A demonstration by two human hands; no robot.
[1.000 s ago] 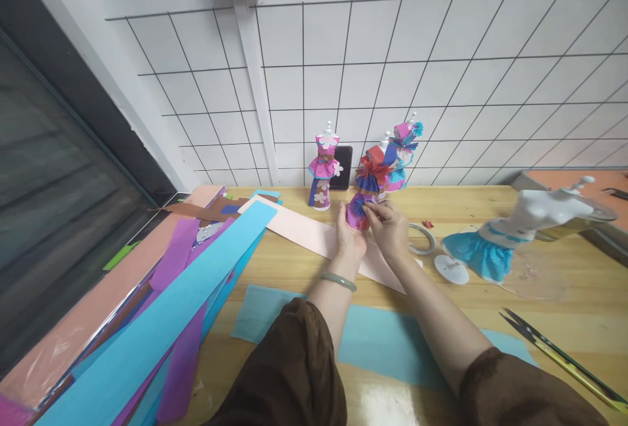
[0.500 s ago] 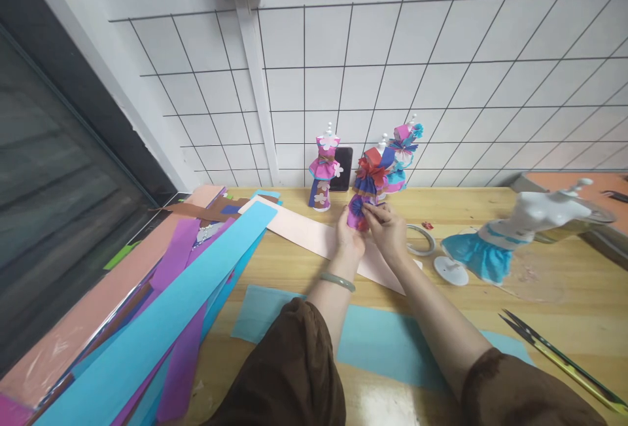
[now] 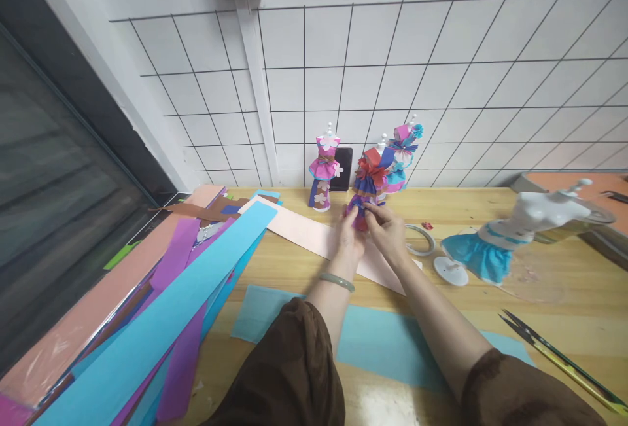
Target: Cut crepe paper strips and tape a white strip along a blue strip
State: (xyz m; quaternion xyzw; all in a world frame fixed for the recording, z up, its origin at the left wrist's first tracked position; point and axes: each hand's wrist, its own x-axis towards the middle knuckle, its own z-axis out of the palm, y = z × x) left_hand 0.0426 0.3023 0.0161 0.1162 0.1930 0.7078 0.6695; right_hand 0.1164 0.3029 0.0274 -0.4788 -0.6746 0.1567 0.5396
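A small mannequin in a red, blue and purple paper dress (image 3: 371,174) stands upright against the back of the table. My left hand (image 3: 349,233) is around the left side of its purple skirt, thumb on a dark blue paper flower (image 3: 359,205) at the front. From the right, my right hand (image 3: 387,226) presses thumb and fingertips together at that flower's edge. Just left is another mannequin in a pink and brown dress (image 3: 324,174). Behind on the right stands a third, in a pink and blue dress (image 3: 403,158). My fingers partly hide the skirt's lower part.
Blue, purple and brown paper strips (image 3: 196,275) pile up at left. A pale pink strip (image 3: 299,233) and light blue sheet (image 3: 383,341) lie under my arms. At right are a tape roll (image 3: 426,240), a white mannequin (image 3: 542,213) lying tilted in a blue skirt, and scissors (image 3: 554,354).
My left thumb has moved up onto the blue flower, and the flower now lies flatter against the skirt. My right fingertips have shifted slightly right. Everything else stays put.
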